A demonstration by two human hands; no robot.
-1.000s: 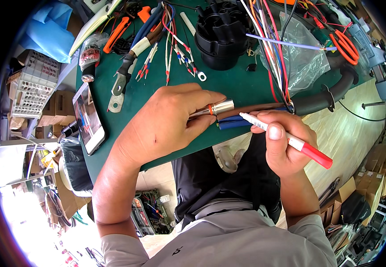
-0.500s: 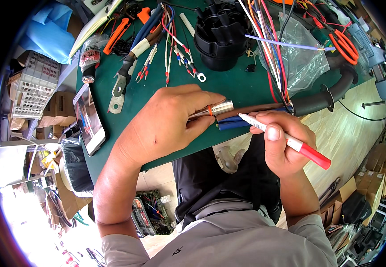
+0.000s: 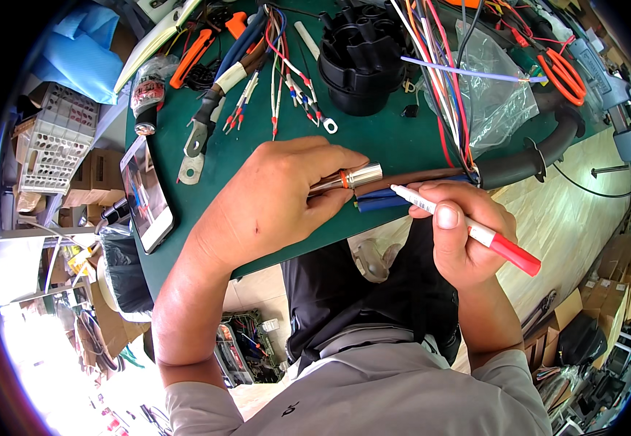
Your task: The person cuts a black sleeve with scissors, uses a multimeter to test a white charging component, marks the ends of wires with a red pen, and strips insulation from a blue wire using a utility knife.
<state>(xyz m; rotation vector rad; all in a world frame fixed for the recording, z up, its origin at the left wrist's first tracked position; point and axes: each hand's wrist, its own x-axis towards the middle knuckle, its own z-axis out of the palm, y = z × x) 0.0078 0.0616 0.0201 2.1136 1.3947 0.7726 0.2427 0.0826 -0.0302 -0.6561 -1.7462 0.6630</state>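
My left hand (image 3: pixel 272 196) pinches a shiny metal cylinder with an orange ring (image 3: pixel 365 174) between thumb and fingers. That cylinder lies against the end of a brown cable (image 3: pixel 414 176); its near end is hidden in my hand. Two blue cables (image 3: pixel 382 203) run just below the brown one. In my right hand (image 3: pixel 468 232) is a white marker pen (image 3: pixel 508 253), its red end pointing down to the right. The pen's bare tip is close to the brown and blue cables; whether it touches them I cannot tell. Both cables come from a thick black sheathed cable (image 3: pixel 526 163).
On the green table (image 3: pixel 232 156) lie a phone (image 3: pixel 147 196), a bottle (image 3: pixel 147 102), cable lugs (image 3: pixel 193 152) and wires with ferrules (image 3: pixel 275 102). Farther back stand a black connector housing (image 3: pixel 359 65), a clear plastic bag (image 3: pixel 504 98) and orange-handled scissors (image 3: pixel 564 76).
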